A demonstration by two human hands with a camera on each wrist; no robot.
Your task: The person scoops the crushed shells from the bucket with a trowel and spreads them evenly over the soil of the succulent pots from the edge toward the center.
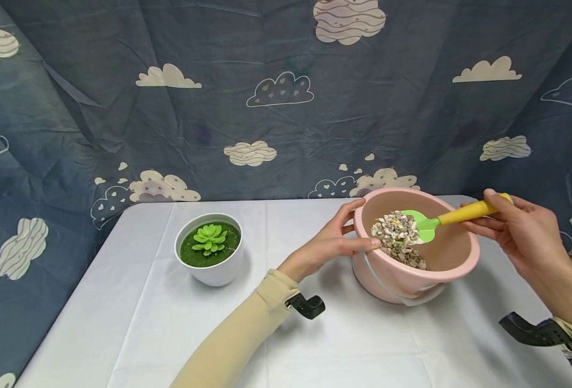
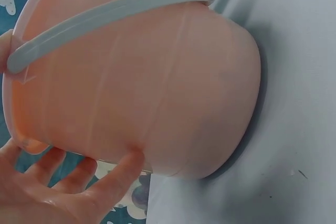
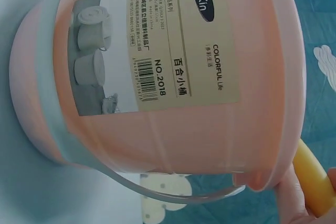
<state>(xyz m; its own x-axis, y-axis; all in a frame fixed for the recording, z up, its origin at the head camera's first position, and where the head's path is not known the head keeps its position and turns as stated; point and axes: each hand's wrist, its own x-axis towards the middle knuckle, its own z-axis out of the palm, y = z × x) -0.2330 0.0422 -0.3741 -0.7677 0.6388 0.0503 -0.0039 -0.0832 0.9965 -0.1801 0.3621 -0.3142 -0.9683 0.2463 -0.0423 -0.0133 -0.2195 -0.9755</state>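
Observation:
My right hand [image 1: 528, 231] grips the yellow handle of a toy shovel [image 1: 465, 212] at the right rim of a pink bucket [image 1: 388, 283]. The shovel's green blade is inside the bucket, heaped with small pale pebbles [image 1: 396, 227]. More pebbles lie under it against the bucket's near left wall. My left hand [image 1: 320, 245] holds the bucket's left side, thumb at the rim and fingers spread along the outer wall. In the left wrist view, the fingertips of the left hand [image 2: 58, 192] press the bucket's side [image 2: 152, 87]. The right wrist view shows the yellow handle [image 3: 313, 179] beside the rim.
A white pot [image 1: 218, 275] with a green succulent [image 1: 209, 238] stands left on the white-covered table [image 1: 145, 323]. The bucket's pale handle [image 1: 424, 297] hangs down its front. A paper label [image 3: 173, 51] is on its side. Behind is a dark cloud-print cloth [image 1: 208, 134].

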